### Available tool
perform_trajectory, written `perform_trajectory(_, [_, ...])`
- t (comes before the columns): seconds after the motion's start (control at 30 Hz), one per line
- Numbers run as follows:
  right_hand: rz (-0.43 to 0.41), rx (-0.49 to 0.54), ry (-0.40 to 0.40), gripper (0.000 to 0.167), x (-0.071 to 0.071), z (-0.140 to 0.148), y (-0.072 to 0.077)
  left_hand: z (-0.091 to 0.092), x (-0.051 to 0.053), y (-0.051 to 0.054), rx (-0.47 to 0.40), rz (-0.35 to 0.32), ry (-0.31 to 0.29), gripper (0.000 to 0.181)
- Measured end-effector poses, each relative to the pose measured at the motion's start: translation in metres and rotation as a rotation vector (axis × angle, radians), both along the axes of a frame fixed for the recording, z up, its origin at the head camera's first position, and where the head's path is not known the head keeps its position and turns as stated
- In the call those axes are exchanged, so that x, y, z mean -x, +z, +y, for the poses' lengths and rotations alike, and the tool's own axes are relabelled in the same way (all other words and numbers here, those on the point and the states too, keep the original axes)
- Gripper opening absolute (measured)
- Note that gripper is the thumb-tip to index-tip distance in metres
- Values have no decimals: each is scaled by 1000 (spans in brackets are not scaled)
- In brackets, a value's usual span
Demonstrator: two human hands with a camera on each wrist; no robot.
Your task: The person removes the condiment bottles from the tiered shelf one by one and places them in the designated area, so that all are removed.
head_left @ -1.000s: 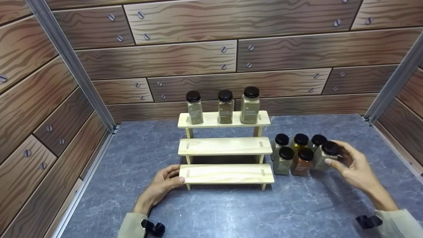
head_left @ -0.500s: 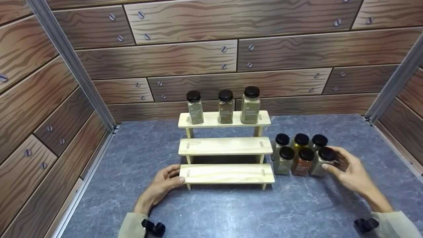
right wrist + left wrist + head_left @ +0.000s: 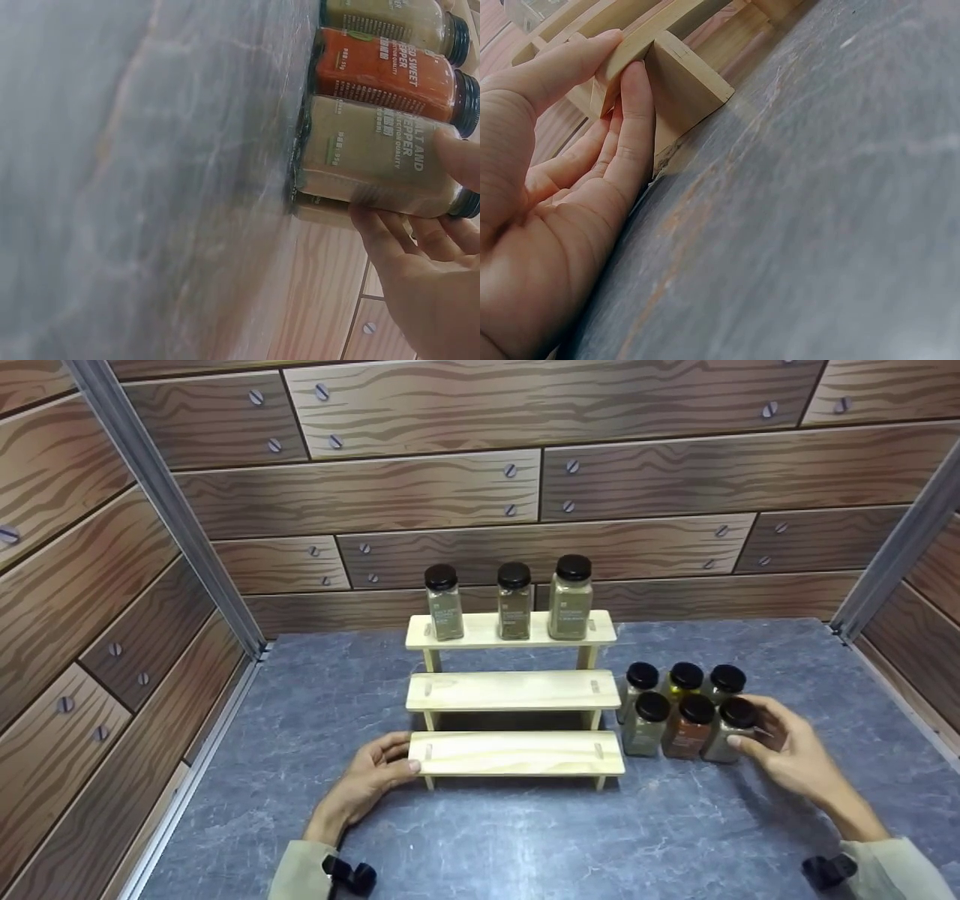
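A three-tier pale wooden rack (image 3: 516,754) stands mid-table, with three black-capped spice jars (image 3: 514,611) on its top tier. My left hand (image 3: 367,776) pinches the left end of the lowest tier; the left wrist view shows thumb above and fingers (image 3: 636,112) below the board. Right of the rack, several jars stand in two rows, among them a red one (image 3: 686,735). My right hand (image 3: 795,750) grips the front right jar (image 3: 724,741), thumb on its front and fingers along its side. The right wrist view shows this salt and pepper jar (image 3: 367,154) beside the red jar (image 3: 386,75).
The blue-grey marbled tabletop (image 3: 480,840) runs along the front and both sides of the rack. Behind stands a wall (image 3: 435,495) with a wood-plank print, and metal corner posts (image 3: 165,510) rise at the left and right.
The jar in my right hand has come down and slightly left to stand beside the red jar, and the right hand has moved with it. My left hand stays on the rack.
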State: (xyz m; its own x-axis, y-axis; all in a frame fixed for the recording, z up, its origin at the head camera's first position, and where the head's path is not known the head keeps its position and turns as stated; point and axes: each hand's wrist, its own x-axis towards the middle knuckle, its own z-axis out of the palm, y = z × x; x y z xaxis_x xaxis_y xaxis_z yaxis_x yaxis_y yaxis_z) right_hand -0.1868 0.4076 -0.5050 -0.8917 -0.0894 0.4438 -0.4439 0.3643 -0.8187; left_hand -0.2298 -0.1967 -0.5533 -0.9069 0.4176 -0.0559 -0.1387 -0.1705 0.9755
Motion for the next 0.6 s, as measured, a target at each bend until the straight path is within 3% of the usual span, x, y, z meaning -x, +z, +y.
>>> perform_trajectory(0.17, [5,20,3,56,1,0,-1,0,-1,0,-1,-2,5,70])
perform_trajectory(0.4, [-17,-62,-17,56,-1,1,0,0,0,1,1,-6,5,71])
perform_trajectory(0.6, [-6,-40,2,57,1,2,-2,0,-1,1,1,-6,1,71])
